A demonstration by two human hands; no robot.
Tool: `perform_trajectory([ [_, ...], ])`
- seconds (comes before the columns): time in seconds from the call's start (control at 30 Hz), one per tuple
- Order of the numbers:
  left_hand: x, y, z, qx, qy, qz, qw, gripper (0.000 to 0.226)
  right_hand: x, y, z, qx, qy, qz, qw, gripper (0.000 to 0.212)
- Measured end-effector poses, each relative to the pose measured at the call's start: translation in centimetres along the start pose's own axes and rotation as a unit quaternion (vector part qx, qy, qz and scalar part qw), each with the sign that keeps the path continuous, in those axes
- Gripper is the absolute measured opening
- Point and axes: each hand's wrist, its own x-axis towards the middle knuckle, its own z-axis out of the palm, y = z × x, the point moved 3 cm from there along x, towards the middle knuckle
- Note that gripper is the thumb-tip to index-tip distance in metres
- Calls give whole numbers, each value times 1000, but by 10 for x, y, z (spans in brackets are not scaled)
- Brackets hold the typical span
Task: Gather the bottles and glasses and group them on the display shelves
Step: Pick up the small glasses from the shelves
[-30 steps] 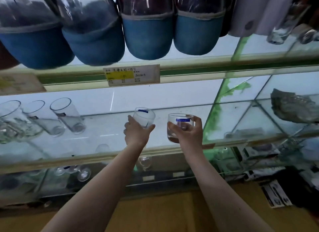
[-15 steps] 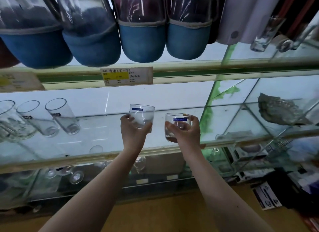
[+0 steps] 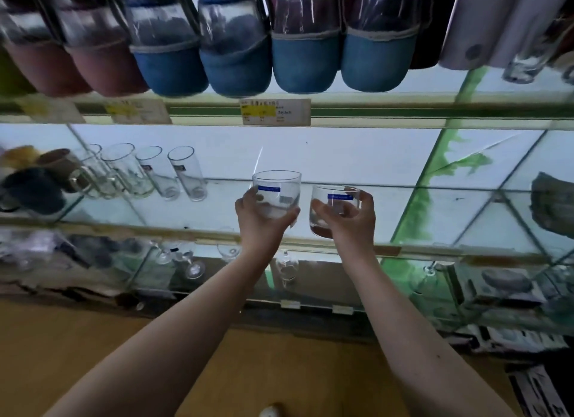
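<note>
1. The left hand point(image 3: 261, 221) has its grip wrapped round the lower half of a short clear glass point(image 3: 276, 193) with a blue label. The glass is upright and looks empty.
2. The right hand point(image 3: 348, 221) holds a second short glass point(image 3: 334, 205), also blue-labelled, in the same kind of grip. Its base shows a brownish tint, and I cannot tell whether that is something inside it.
3. The two glasses are side by side, just apart, raised in front of the middle shelf point(image 3: 388, 211). I cannot tell whether either one touches it.
4. At the left of that glass shelf stands a row of tall glasses point(image 3: 184, 171). At least four rims show, all empty, with dark cups point(image 3: 34, 190) just beyond them.
5. On the top shelf point(image 3: 403, 112) stand four bottles in blue sleeves point(image 3: 306, 59) and two bottles in reddish sleeves point(image 3: 105, 69), all seen from below.
6. Two price labels point(image 3: 275, 111) are clearly visible on the top shelf's front edge.
7. The lower shelf carries stemmed glasses point(image 3: 194, 264), too blurred to count.
8. A grey dish point(image 3: 553, 205) lies at the far right of the middle shelf.
9. A wooden floor point(image 3: 279, 354) runs under the lit shelving.
</note>
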Motion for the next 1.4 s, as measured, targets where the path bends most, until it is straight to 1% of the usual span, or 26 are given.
perform_trajectory([
  [0.17, 10, -7, -20, -30, 6, -7, 1000, 78, -3, 6, 29, -32, -16, -20, 999, 66],
  [0.3, 35, -20, -40, -35, 3, -18, 999, 76, 3, 10, 65, -34, -36, -40, 998, 61],
  [0.43, 72, -38, -54, -5, 0, -30, 1000, 74, 18, 22, 102, -101, 3, -79, 992, 66],
  [0.6, 116, -68, -59, 30, -7, -30, 999, 73, 36, 44, 134, -137, 47, -93, 985, 71],
  [0.8, 148, -96, -47, 55, -23, -41, 997, 83, 48, 66, 146, -170, 71, -92, 979, 73],
  [0.97, 163, -105, -34, 53, -21, -43, 997, 84, 57, 74, 145, -200, 77, -92, 972, 77],
  [1.13, 170, -111, -22, 49, -21, -46, 997, 87, 66, 87, 137, -237, 99, -84, 963, 78],
  [1.4, 170, -115, -21, 61, 1, -64, 996, 85, 80, 93, 132, -252, 88, -81, 960, 77],
])
